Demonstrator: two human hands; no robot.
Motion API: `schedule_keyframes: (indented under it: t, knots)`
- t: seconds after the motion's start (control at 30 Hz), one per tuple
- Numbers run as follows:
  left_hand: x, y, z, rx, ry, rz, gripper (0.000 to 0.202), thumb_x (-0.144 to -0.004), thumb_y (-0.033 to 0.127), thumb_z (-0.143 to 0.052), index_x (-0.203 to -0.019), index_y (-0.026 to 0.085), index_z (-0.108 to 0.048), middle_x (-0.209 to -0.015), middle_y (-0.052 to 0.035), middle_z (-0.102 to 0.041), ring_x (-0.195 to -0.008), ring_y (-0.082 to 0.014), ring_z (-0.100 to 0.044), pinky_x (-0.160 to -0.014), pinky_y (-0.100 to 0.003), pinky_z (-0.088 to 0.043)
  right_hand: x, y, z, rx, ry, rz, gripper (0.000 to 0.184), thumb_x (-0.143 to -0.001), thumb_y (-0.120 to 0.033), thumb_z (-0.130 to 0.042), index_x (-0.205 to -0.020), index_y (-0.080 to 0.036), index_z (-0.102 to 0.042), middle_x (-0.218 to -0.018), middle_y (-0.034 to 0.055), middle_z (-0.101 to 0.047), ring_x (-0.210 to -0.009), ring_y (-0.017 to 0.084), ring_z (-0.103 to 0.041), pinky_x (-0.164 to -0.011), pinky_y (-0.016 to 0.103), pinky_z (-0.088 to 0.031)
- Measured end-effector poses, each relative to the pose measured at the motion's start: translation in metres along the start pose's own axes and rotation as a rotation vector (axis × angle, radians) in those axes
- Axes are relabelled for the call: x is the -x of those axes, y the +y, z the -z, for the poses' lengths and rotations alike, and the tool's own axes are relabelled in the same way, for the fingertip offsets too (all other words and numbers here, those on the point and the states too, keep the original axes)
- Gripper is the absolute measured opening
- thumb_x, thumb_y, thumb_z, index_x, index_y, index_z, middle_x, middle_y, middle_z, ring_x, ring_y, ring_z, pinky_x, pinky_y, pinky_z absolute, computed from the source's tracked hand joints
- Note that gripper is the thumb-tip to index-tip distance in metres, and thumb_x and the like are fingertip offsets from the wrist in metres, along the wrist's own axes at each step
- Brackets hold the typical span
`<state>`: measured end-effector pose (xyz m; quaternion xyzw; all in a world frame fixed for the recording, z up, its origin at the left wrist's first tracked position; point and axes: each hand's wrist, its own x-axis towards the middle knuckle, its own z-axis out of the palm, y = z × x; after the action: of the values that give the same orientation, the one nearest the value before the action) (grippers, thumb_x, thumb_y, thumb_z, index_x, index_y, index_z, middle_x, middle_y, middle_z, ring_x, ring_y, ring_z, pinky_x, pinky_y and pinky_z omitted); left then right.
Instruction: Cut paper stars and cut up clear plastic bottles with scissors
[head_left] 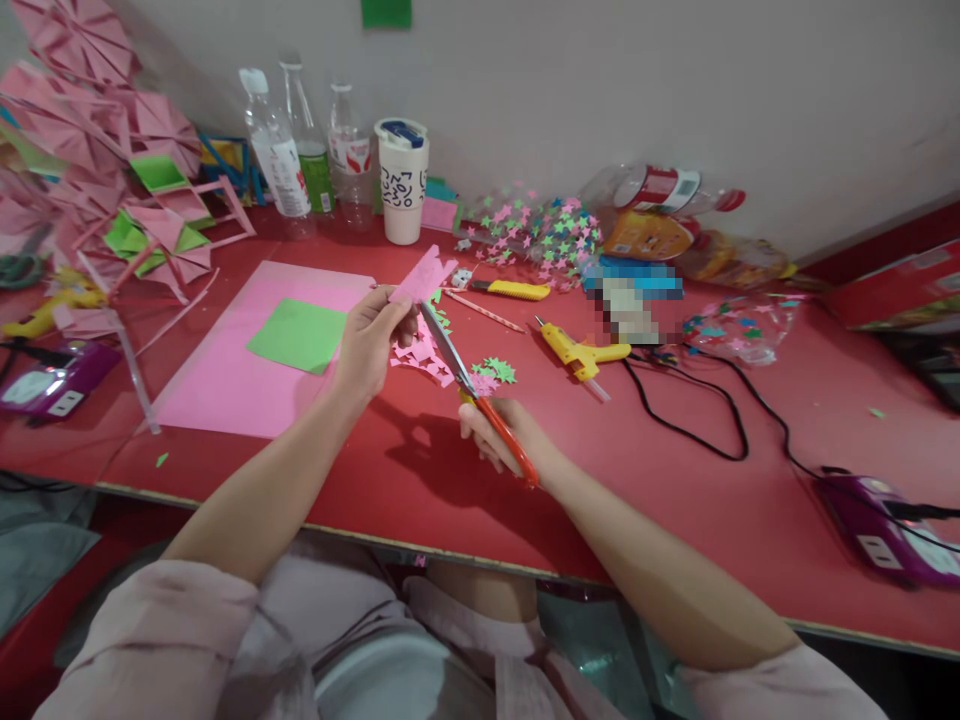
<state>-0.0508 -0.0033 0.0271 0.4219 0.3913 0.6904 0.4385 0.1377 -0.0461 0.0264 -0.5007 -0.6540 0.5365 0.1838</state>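
Observation:
My left hand (373, 335) pinches a small strip of pink paper (424, 275) above the table. In my right hand (502, 432) are scissors (452, 352) with orange-red handles, their blades pointing up and left to the lower edge of the strip. Under the blades lie pink paper scraps (424, 358), some with star-shaped holes. Small green paper stars (496, 370) and pink ones sit in a little heap beyond the right hand. Left of my left hand, a green paper square (296, 335) rests on a large pink sheet (225, 390).
A yellow glue gun (577, 350) with a black cord lies to the right, near a yellow cutter knife (517, 290). Bottles (277, 160) and a white cup (403, 185) stand by the wall. Pink folded-paper work (157, 130) fills the left. A purple power strip (885, 530) sits at right.

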Motion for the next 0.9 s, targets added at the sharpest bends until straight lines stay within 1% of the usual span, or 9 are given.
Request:
schedule_keyframes:
  t: [0.17, 0.37, 0.47, 0.6, 0.77, 0.9]
  knots:
    - [0.0001, -0.0014, -0.0002, 0.011, -0.041, -0.013, 0.013, -0.079, 0.018, -0.054, -0.066, 0.018, -0.057, -0.050, 0.0053, -0.052, -0.042, -0.0024, -0.044, -0.040, -0.015, -0.034, 0.0010, 0.0000, 0.0011, 0.005, -0.018, 0.009, 0.044, -0.083, -0.059, -0.049, -0.065, -0.019, -0.051, -0.037, -0.0073, -0.040, -0.031, 0.007, -0.039, -0.039, 0.022, -0.037]
    - [-0.0016, -0.0017, 0.0014, -0.074, -0.032, -0.022, 0.015, -0.078, 0.021, -0.056, -0.064, 0.018, -0.056, -0.049, 0.0053, -0.052, -0.040, -0.0019, -0.043, -0.039, -0.015, -0.033, 0.0008, -0.0005, 0.0020, 0.009, -0.035, 0.017, 0.045, -0.084, -0.060, -0.047, -0.065, -0.019, -0.050, -0.035, -0.0085, -0.039, -0.030, 0.007, -0.040, -0.045, 0.023, -0.043]
    - [-0.0029, -0.0024, 0.0030, -0.094, -0.042, -0.031, 0.016, -0.078, 0.021, -0.056, -0.063, 0.018, -0.055, -0.049, 0.0052, -0.053, -0.039, -0.0018, -0.043, -0.039, -0.015, -0.033, 0.0001, 0.0001, 0.0020, -0.001, -0.036, 0.016, 0.047, -0.083, -0.062, -0.048, -0.063, -0.020, -0.048, -0.033, -0.0086, -0.039, -0.028, 0.007, -0.039, -0.044, 0.023, -0.044]
    - [-0.0045, -0.0031, 0.0052, -0.103, -0.053, -0.028, 0.015, -0.079, 0.020, -0.055, -0.064, 0.018, -0.056, -0.049, 0.0051, -0.053, -0.039, -0.0018, -0.043, -0.039, -0.015, -0.033, -0.0006, 0.0000, 0.0021, -0.006, -0.020, 0.012, 0.048, -0.081, -0.063, -0.050, -0.060, -0.020, -0.046, -0.033, -0.0090, -0.038, -0.026, 0.006, -0.038, -0.040, 0.021, -0.041]
    - [-0.0060, -0.0026, 0.0066, -0.084, -0.070, -0.026, 0.015, -0.079, 0.018, -0.054, -0.064, 0.017, -0.056, -0.049, 0.0049, -0.054, -0.039, -0.0024, -0.044, -0.039, -0.015, -0.034, -0.0011, -0.0026, 0.0032, -0.006, -0.015, -0.044, 0.049, -0.079, -0.064, -0.053, -0.059, -0.020, -0.046, -0.035, -0.0082, -0.038, -0.027, 0.006, -0.039, -0.031, 0.019, -0.031]
    - [-0.0068, -0.0013, 0.0069, -0.086, -0.068, -0.018, 0.015, -0.078, 0.018, -0.055, -0.063, 0.017, -0.057, -0.048, 0.0048, -0.053, -0.039, -0.0022, -0.043, -0.038, -0.014, -0.033, -0.0004, -0.0042, 0.0038, 0.002, -0.003, -0.062, 0.050, -0.078, -0.064, -0.054, -0.059, -0.020, -0.046, -0.036, -0.0075, -0.039, -0.026, 0.006, -0.038, -0.030, 0.019, -0.030]
